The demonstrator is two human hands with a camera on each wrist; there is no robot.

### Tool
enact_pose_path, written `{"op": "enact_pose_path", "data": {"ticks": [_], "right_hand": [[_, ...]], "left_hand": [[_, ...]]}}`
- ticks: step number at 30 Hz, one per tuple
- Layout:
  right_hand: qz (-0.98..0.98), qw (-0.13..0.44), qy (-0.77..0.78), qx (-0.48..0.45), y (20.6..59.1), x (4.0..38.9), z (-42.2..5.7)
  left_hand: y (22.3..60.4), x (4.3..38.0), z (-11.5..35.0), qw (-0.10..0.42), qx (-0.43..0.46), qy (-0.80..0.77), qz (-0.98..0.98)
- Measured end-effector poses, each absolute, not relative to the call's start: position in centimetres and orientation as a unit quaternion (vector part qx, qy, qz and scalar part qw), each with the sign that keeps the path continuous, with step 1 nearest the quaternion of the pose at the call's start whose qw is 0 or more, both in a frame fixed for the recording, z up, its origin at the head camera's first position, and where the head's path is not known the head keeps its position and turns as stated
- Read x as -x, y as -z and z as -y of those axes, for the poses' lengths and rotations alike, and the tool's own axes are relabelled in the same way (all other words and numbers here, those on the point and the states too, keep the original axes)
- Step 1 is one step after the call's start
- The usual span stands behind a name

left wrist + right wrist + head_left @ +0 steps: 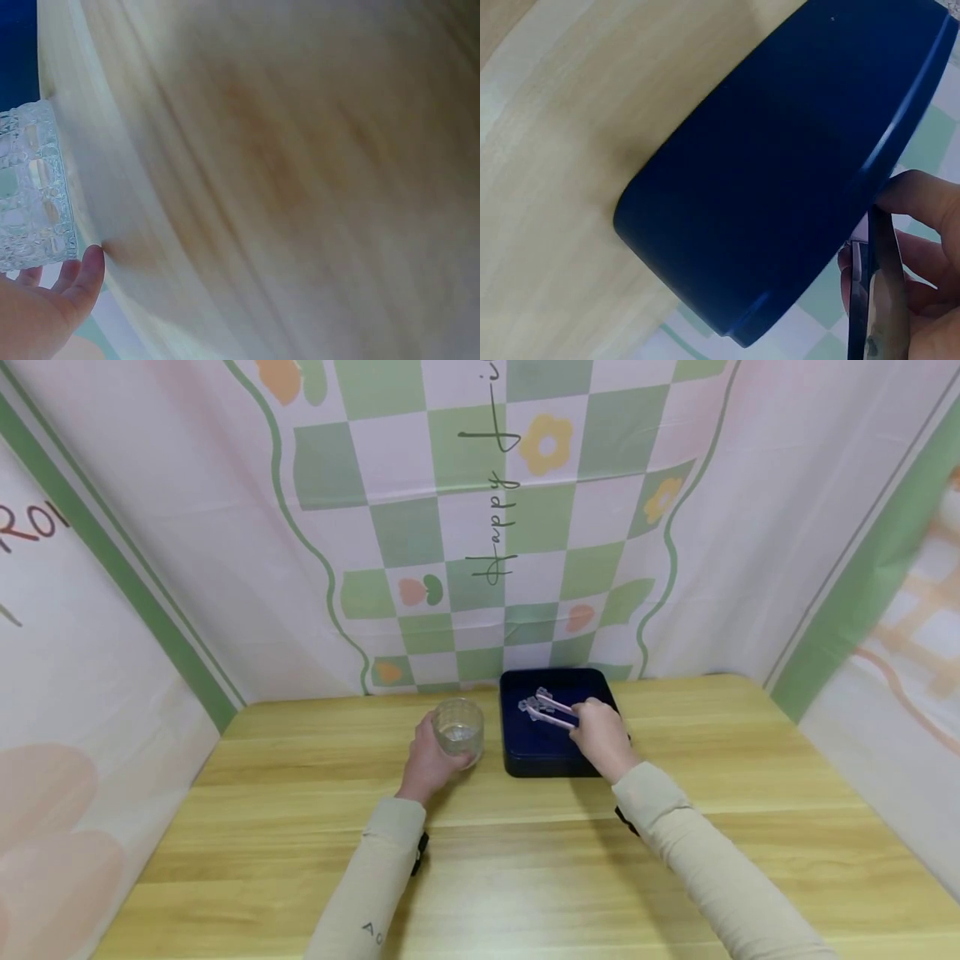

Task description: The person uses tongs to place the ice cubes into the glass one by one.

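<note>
My left hand (pixel 431 760) grips a clear glass (pixel 459 731) from its left side, the thumb across its near side. In the left wrist view the glass (pixel 34 187) shows a pattern of raised squares, with fingertips at its base. My right hand (pixel 602 737) holds a pair of slim tongs (pixel 555 721) over the dark blue tray (pixel 517 758). The tong tips point left, right at a small cluster of clear, ice-like pieces (pixel 536 703) in the tray. In the right wrist view the tray's outer wall (pixel 765 165) hides the tips and the pieces.
Both glass and tray are near the back edge of the wooden table (pixel 510 877), the glass left of the tray. A checkered cloth (pixel 472 527) hangs right behind them, and printed cloths (pixel 67 693) stand along both sides.
</note>
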State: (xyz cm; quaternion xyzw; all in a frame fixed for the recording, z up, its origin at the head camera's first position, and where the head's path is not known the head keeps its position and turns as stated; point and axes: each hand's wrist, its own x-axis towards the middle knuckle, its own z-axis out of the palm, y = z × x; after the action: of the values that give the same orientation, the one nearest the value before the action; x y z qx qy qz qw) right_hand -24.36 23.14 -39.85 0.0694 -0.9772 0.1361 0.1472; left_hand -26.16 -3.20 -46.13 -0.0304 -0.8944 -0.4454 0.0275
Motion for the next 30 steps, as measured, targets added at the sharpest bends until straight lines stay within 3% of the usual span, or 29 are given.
{"op": "enact_pose_path", "data": {"ticks": [30], "right_hand": [[0.978, 0.149, -0.133, -0.06, 41.0, 24.3, -22.8]], "left_hand": [[46.0, 26.0, 3.2, 0.027, 0.027, 0.441, 0.897]]}}
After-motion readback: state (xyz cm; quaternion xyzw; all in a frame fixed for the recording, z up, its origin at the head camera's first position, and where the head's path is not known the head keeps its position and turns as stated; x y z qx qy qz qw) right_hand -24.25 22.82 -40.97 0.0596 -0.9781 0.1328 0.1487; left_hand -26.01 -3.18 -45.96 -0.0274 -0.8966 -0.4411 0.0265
